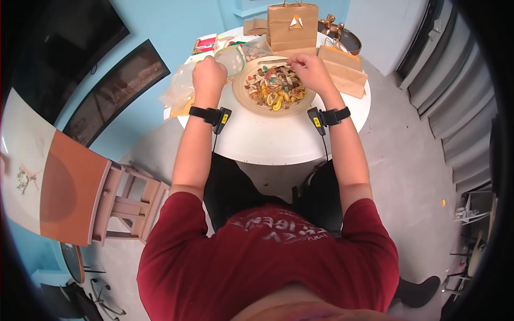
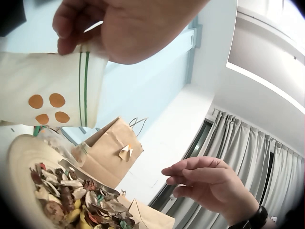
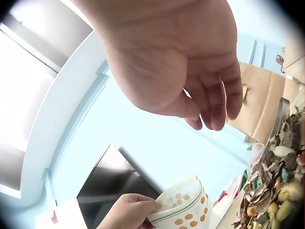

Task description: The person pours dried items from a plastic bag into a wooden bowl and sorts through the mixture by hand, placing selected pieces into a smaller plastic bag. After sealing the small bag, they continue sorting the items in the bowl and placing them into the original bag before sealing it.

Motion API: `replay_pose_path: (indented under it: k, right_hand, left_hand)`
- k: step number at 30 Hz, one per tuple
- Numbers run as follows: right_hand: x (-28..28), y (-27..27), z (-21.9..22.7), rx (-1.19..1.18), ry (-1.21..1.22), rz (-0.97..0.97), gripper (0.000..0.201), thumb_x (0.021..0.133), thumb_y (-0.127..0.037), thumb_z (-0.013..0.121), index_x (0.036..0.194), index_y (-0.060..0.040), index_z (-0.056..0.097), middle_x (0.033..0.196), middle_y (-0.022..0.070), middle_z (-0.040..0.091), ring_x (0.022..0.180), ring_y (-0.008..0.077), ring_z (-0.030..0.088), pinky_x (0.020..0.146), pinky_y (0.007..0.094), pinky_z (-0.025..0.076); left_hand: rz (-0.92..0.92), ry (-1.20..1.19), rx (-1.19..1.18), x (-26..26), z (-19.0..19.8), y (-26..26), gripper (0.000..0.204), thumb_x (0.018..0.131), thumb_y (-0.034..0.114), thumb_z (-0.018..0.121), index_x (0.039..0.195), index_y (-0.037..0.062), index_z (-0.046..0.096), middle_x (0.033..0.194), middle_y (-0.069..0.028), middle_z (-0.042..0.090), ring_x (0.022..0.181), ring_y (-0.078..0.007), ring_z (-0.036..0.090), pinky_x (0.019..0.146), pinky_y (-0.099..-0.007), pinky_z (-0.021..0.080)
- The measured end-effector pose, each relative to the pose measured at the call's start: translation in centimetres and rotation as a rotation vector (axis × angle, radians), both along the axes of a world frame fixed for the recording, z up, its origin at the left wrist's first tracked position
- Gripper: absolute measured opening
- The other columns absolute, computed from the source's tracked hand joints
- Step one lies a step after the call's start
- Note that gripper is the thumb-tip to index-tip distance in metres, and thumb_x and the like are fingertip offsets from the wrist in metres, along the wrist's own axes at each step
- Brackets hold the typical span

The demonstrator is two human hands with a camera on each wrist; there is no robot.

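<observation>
the left hand pinches a spotted zip bag by its rim, mouth up; the right hand, fingers loosely apart, hovers over the plate of dried mix.

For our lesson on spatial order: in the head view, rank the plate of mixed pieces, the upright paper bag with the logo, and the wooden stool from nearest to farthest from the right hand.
From the right hand:
1. Plate of mixed pieces, just under its fingers.
2. Upright paper bag, behind the plate at the table's far edge.
3. Wooden stool, on the floor past the left arm.
</observation>
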State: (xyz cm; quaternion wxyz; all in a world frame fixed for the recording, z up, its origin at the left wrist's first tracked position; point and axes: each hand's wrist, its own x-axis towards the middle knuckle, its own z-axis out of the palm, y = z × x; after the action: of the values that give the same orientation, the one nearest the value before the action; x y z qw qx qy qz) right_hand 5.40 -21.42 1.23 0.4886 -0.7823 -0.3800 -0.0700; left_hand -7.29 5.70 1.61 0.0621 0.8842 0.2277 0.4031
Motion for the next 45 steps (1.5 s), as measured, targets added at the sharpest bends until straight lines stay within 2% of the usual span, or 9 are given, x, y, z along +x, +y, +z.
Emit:
replay_pose_path:
  k: [8, 11, 21, 24, 30, 33, 38, 44, 45]
  right_hand:
    - [4.1, -1.9, -3.9, 0.038, 0.097, 0.028, 0.021, 0.093, -0.012, 0.063, 0.104, 0.0010, 0.075, 0.099, 0.0194, 0.076, 0.092, 0.0310, 0.073, 0.084, 0.0383, 0.056]
    - [5.4, -2.8, -4.5, -0.009, 0.065, 0.085, 0.022, 0.096, -0.009, 0.063, 0.108, 0.0055, 0.074, 0.094, 0.0112, 0.077, 0.087, 0.0167, 0.071, 0.080, 0.0316, 0.056]
    - [6.1, -2.1, -6.8, -0.179, -0.009, 0.053, 0.017, 0.087, -0.005, 0.068, 0.102, -0.0035, 0.077, 0.094, 0.0156, 0.076, 0.087, 0.0288, 0.073, 0.080, 0.0380, 0.057]
    - [6.2, -1.6, -7.4, -0.237, -0.016, 0.017, 0.016, 0.084, -0.004, 0.070, 0.099, -0.0044, 0.076, 0.094, 0.0155, 0.076, 0.087, 0.0308, 0.072, 0.079, 0.0395, 0.057]
    - [4.8, -1.4, -7.1, -0.344, -0.038, -0.038, 0.017, 0.081, -0.006, 0.072, 0.097, -0.0046, 0.076, 0.094, 0.0160, 0.074, 0.089, 0.0333, 0.071, 0.080, 0.0418, 0.057]
    - [3.8, -1.3, -6.2, -0.390, -0.043, -0.064, 0.019, 0.080, -0.008, 0.073, 0.098, -0.0039, 0.075, 0.094, 0.0164, 0.074, 0.090, 0.0344, 0.071, 0.082, 0.0423, 0.056]
    - [3.1, -0.5, -5.8, -0.391, -0.048, -0.122, 0.018, 0.081, -0.006, 0.072, 0.098, -0.0021, 0.074, 0.090, 0.0168, 0.072, 0.085, 0.0330, 0.071, 0.078, 0.0394, 0.056]
    - [3.0, 0.4, -6.4, -0.051, 0.304, -0.106, 0.013, 0.083, -0.007, 0.073, 0.094, -0.0002, 0.071, 0.082, 0.0110, 0.071, 0.074, 0.0203, 0.068, 0.071, 0.0326, 0.055]
    - [3.2, 0.6, -6.5, -0.037, 0.254, -0.137, 0.014, 0.084, -0.008, 0.073, 0.095, 0.0007, 0.071, 0.082, 0.0103, 0.071, 0.074, 0.0184, 0.067, 0.070, 0.0317, 0.055]
  left_hand:
    - [-0.088, 0.094, -0.046, -0.1, -0.1, -2.2, 0.034, 0.083, 0.027, 0.068, 0.092, -0.0054, 0.070, 0.083, -0.0279, 0.071, 0.082, -0.0455, 0.071, 0.075, -0.0524, 0.058]
    - [-0.074, 0.158, -0.025, -0.4, -0.2, -3.2, 0.041, 0.082, 0.030, 0.070, 0.101, -0.0058, 0.071, 0.085, -0.0277, 0.072, 0.085, -0.0446, 0.071, 0.077, -0.0515, 0.058]
    - [-0.195, 0.264, -0.001, 0.8, -0.4, -3.3, 0.050, 0.078, 0.024, 0.069, 0.121, -0.0023, 0.071, 0.105, -0.0281, 0.073, 0.092, -0.0410, 0.072, 0.084, -0.0470, 0.058]
    - [-0.255, 0.271, -0.199, 1.4, -0.5, -2.2, 0.052, 0.077, 0.023, 0.071, 0.124, -0.0008, 0.071, 0.111, -0.0275, 0.073, 0.088, -0.0359, 0.074, 0.082, -0.0434, 0.058]
    - [-0.397, 0.284, -0.551, 2.2, -1.4, -0.6, 0.047, 0.085, 0.020, 0.072, 0.123, -0.0066, 0.069, 0.086, -0.0190, 0.076, 0.061, -0.0200, 0.072, 0.064, -0.0328, 0.056]
    - [-0.418, 0.245, -0.547, 2.2, -1.7, -0.5, 0.043, 0.089, 0.018, 0.071, 0.122, -0.0088, 0.069, 0.075, -0.0160, 0.073, 0.054, -0.0182, 0.069, 0.058, -0.0311, 0.054]
    - [-0.408, 0.160, -0.567, 1.4, -1.6, -0.3, 0.038, 0.089, 0.018, 0.070, 0.117, -0.0080, 0.071, 0.075, -0.0159, 0.073, 0.058, -0.0187, 0.070, 0.058, -0.0315, 0.054]
    - [-0.424, -0.007, -0.511, 1.1, -1.8, 0.8, 0.031, 0.088, 0.016, 0.069, 0.109, -0.0058, 0.074, 0.074, -0.0197, 0.071, 0.059, -0.0232, 0.069, 0.061, -0.0344, 0.054]
    - [-0.418, -0.015, -0.504, 1.0, -1.7, 1.0, 0.030, 0.088, 0.016, 0.069, 0.108, -0.0053, 0.074, 0.074, -0.0207, 0.070, 0.059, -0.0243, 0.068, 0.061, -0.0351, 0.053]
